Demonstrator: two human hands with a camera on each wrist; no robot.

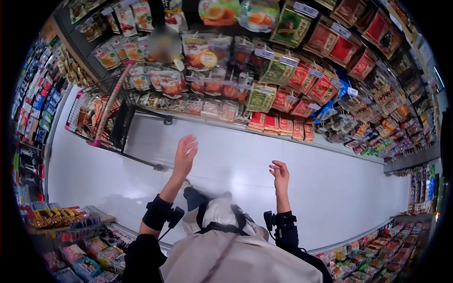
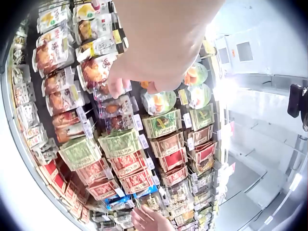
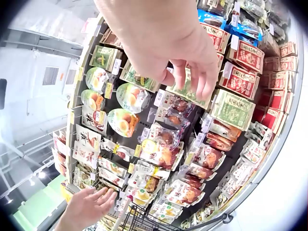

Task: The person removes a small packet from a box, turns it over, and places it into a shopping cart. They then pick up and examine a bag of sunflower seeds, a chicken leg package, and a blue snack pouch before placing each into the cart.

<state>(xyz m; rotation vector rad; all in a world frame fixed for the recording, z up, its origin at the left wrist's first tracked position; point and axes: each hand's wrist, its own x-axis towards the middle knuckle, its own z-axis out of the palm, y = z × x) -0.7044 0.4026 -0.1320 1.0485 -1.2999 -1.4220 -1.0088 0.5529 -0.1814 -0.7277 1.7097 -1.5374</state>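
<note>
My left hand (image 1: 185,159) is held out over the floor in front of the snack rack, fingers loosely bent and holding nothing. To its right, my right hand (image 1: 280,178) hangs in the air with relaxed, slightly curled fingers, also holding nothing. Facing both hands are rows of hanging packets: green packets (image 1: 279,67), red packets (image 1: 302,75) and clear-fronted food pouches (image 1: 200,52). In the right wrist view, the fingertips overlap a green packet (image 3: 233,109). The left wrist view shows my fingers overlapping the pouches near a dark-brown snack pack (image 2: 113,108).
A shopping cart (image 1: 100,127) with a pink handle stands at the left against the rack, packets inside it. Pale floor (image 1: 226,155) runs between this rack and more shelves (image 1: 80,236) behind me. Price tags (image 1: 305,9) stick out from the hooks.
</note>
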